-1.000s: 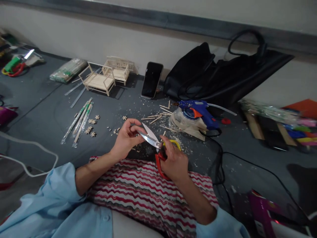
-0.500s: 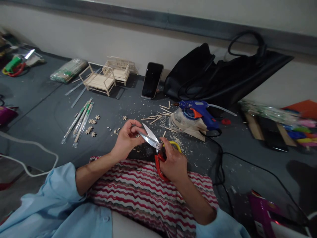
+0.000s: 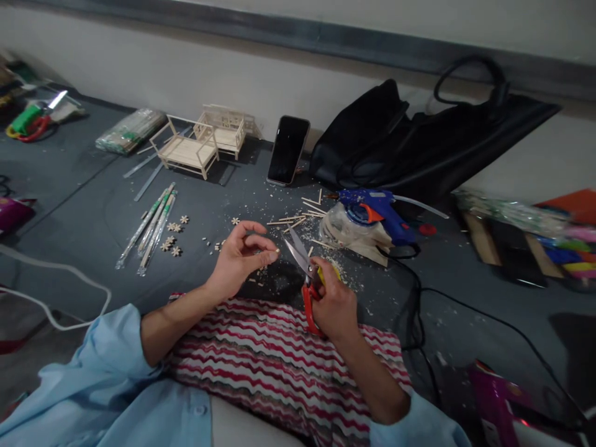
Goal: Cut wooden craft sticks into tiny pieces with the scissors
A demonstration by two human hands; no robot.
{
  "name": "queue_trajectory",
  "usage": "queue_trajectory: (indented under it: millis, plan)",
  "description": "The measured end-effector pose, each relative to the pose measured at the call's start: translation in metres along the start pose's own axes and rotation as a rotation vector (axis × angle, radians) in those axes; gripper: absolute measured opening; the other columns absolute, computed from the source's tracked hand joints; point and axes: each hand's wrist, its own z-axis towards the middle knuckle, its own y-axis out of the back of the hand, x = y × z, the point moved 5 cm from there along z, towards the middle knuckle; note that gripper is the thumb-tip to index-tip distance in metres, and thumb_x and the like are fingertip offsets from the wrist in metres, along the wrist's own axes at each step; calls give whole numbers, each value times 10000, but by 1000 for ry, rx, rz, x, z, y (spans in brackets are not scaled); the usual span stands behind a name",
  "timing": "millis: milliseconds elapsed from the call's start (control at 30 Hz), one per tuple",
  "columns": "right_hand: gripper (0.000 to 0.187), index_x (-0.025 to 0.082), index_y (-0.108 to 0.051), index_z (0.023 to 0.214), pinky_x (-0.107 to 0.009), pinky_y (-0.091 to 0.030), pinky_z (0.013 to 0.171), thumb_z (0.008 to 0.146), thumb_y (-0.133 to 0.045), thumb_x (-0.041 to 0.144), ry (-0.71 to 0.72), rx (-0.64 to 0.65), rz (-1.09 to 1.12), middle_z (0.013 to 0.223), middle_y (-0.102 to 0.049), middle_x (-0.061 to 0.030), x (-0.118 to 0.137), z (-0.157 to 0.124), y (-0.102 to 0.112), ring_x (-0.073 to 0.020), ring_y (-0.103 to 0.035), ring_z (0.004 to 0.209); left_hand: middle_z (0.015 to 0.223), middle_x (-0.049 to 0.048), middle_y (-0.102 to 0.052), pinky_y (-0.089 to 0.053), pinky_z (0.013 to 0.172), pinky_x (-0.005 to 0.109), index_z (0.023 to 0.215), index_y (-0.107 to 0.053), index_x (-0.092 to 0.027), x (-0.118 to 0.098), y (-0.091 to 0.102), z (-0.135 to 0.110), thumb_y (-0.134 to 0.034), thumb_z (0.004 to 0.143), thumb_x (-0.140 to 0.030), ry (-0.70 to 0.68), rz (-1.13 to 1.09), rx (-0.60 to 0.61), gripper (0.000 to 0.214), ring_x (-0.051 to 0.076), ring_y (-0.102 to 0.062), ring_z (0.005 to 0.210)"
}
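A tiny pale wooden piece (image 3: 278,251) shows at the fingertips of my left hand (image 3: 237,261), pinched by thumb and finger. My right hand (image 3: 336,304) grips scissors (image 3: 300,251) with one red and one yellow handle. Their blades are slightly parted and point up and left, a short gap from my left fingers. Thin wooden sticks (image 3: 293,220) and pale shavings lie beyond the blades. Left of my left hand are small wooden star-shaped pieces (image 3: 171,228) and several tiny cut bits. A striped red and white cloth (image 3: 270,372) covers my lap.
Two small wooden furniture models (image 3: 189,152) stand near the wall, beside a propped phone (image 3: 287,149). A blue glue gun (image 3: 372,202) rests over a plastic container (image 3: 342,226), its black cord (image 3: 419,310) trailing right. A black bag (image 3: 410,143) leans behind. Wrapped sticks (image 3: 151,230) lie at left.
My right hand has drawn the scissors right, away from my left fingers, and the blades are less spread. The small wooden piece in my left fingertips has come into view.
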Motion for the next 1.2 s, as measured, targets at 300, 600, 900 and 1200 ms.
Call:
queue_trajectory:
  millis: [300,600,900,1200]
  plan:
    - [434,186,-573,1185,-268,-454,603,763,-530,273,63,-2,-104,768,-674,-34,9,-1,2,-179,-610,647,782,-7,-701,-506,662,203,1057,-545,-179,0,1,0,-782,684,-162,24,-26,66,443,92,-634,680]
    - [386,162,-594,1178,-271,-453,636,812,-516,253,142,-107,-207,762,-680,-40,14,-4,3,-168,-600,642,771,-16,-691,-498,630,183,1076,-557,-190,1,-1,0,-764,692,-146,17,-30,137,439,84,-623,657]
    - [410,163,-575,1210,-279,-460,646,814,-532,261,167,-93,-254,862,-713,-52,15,-4,3,-191,-639,731,757,-21,-689,-489,622,179,1085,-541,-189,-2,-1,0,-752,684,-119,-6,11,151,458,83,-626,651]
    - [433,149,-581,1216,-269,-472,641,792,-524,221,163,-83,-264,874,-712,-69,14,-9,0,-190,-635,717,753,-22,-674,-482,622,186,1100,-523,-191,-3,-1,0,-747,682,-133,-4,44,137,478,86,-613,651]
